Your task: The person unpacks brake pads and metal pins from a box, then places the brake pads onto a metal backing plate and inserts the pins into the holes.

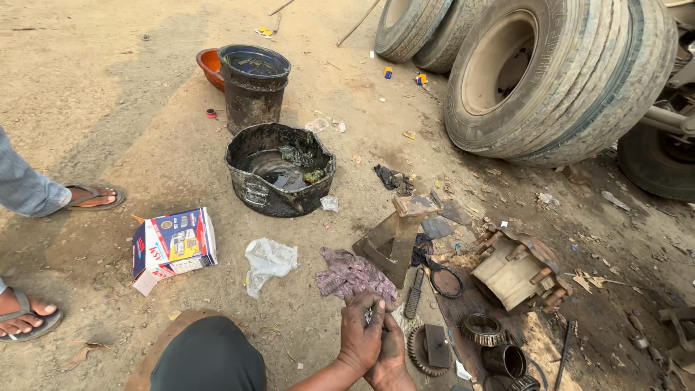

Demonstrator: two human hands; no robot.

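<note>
My left hand [360, 331] and my right hand [392, 356] are pressed together low in the view, both greasy. Their fingers close around a small metal part [369, 315], of which only a grey glint shows. A crumpled purple rag [350, 274] lies on the dirt just beyond my fingers. To their right a flat metal file [414, 292] rests on the ground. A toothed gear [419, 352], a bearing ring [481, 328] and a black cup [504, 360] lie close by my right hand. My knee in dark cloth [209, 356] is at the left.
A dented black pan of dark oil [255, 190], a black bucket [253, 87] and an orange bowl [208, 65] stand further out. A wheel hub with studs [517, 268] lies at right below large truck tyres [561, 72]. A cardboard box [174, 245], a white bag [268, 261] and another person's sandalled feet [93, 196] are at left.
</note>
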